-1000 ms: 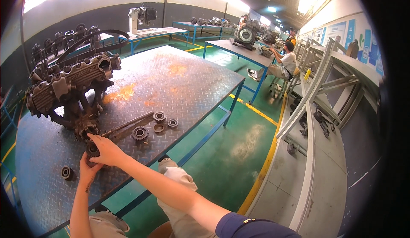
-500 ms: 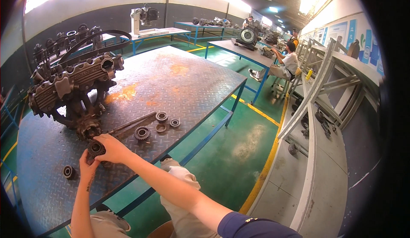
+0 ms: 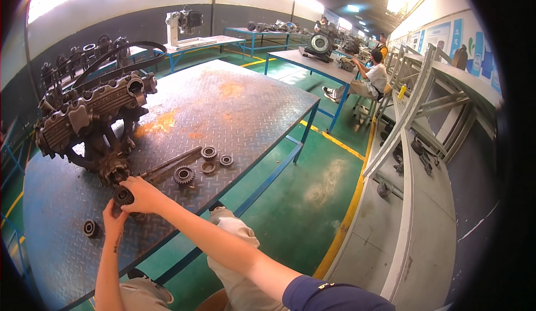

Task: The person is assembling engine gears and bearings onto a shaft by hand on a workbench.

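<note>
A dark toothed gear (image 3: 123, 196) is held between both hands near the table's front left edge. My left hand (image 3: 114, 218) grips it from below, fingers closed on its near side. My right hand (image 3: 142, 194) is closed on its far and right side, thumb toward me. Partly hidden under my right wrist, another gear (image 3: 138, 217) lies on the table. A small gear (image 3: 90, 228) rests left of my left hand. Beyond the right hand are a long metal shaft (image 3: 170, 162), a larger gear (image 3: 184, 175), two smaller gears (image 3: 209, 152) (image 3: 226, 160) and a ring (image 3: 208, 167).
A dirty engine (image 3: 92, 113) with a loose black belt (image 3: 120, 63) stands on the steel-plate table (image 3: 251, 96), just beyond my hands. Grey metal racks (image 3: 410, 121) line the right side. A seated person (image 3: 375, 76) works at another blue-framed table (image 3: 312, 65).
The held gear has turned slightly between my hands, its face showing less toward me. Both hands keep their grip, and the whole view has shifted a little.
</note>
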Tool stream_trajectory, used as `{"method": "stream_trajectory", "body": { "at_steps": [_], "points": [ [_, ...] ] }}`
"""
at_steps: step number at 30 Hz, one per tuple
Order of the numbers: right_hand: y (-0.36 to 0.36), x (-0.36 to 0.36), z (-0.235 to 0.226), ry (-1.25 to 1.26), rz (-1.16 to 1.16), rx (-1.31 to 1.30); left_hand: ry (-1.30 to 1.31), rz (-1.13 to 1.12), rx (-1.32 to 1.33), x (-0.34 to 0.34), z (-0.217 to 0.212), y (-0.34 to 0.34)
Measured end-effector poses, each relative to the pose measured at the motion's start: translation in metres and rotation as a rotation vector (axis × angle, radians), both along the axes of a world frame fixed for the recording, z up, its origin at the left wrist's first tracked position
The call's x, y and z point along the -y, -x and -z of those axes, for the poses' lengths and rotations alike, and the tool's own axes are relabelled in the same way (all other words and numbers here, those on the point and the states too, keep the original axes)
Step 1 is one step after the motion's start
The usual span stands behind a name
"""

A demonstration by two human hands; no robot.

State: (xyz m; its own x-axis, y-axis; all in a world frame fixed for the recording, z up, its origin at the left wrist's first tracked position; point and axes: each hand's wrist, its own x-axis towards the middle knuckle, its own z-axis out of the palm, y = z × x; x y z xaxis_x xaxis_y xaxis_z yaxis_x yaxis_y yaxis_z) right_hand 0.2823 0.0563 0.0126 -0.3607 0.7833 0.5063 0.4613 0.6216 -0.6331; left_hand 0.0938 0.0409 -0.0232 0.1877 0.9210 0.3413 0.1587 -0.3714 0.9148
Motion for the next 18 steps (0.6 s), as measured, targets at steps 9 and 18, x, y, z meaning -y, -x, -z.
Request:
{"method": "stream_trajectory", "body": {
  "at_steps": [9, 18],
  "points": [
    [0.005, 0.009, 0.001, 0.062, 0.034, -0.022, -0.006, -0.006, 0.005, -0.004, 0.007, 0.005],
    [0.013, 0.017, 0.001, 0.04, 0.166, -0.016, 0.052, 0.031, 0.112, -0.011, 0.016, 0.01]
  ]
}}
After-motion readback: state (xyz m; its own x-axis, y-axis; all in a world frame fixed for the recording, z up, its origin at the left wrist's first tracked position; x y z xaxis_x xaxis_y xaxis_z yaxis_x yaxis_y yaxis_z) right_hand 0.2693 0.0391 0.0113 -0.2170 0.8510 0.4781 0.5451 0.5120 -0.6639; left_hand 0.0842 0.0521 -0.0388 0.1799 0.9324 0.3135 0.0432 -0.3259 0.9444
